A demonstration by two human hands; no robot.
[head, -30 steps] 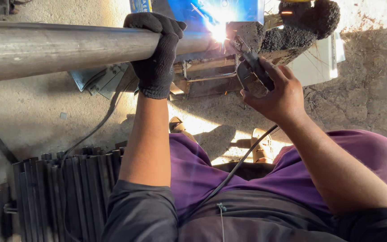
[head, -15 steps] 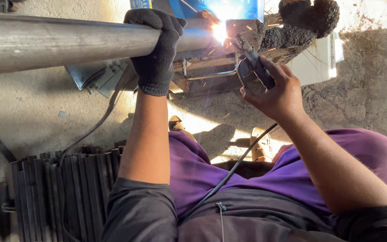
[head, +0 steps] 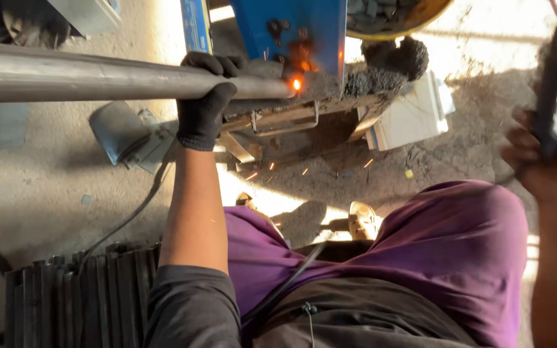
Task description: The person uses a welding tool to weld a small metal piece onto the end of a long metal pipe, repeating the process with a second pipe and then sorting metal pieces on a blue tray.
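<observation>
Welding of a steel pipe, seen from the head camera just after the arc breaks. The left hand point(head: 202, 106), in a black glove, has its grip wrapped tight around the pipe point(head: 98, 76), fingers over the top and thumb beneath, in the same place as half a second ago. The pipe runs level from the left edge of the view to a dark, crusted metal frame point(head: 304, 106) below a blue machine housing point(head: 291, 29). Where a white-hot arc glared at the pipe's end, there is now only a small orange spot point(head: 296, 84), with a few sparks point(head: 272, 169) falling toward the concrete floor point(head: 46, 187).

The right hand point(head: 549, 154) has drawn back from the joint to the right edge of the view, well apart from the pipe. Its grip is closed around a dark welding holder point(head: 552, 103), which is blurred; the electrode tip cannot be made out. A black cable point(head: 291, 280) crosses the lap, over purple trousers point(head: 459, 245).

Reading: the tack at the pipe's end appears just laid and glowing as it cools, while the left hand keeps the pipe steady against the frame. A stack of dark metal strips point(head: 72, 290) lies at the lower left, and a white box point(head: 414, 113) sits beyond the frame.
</observation>
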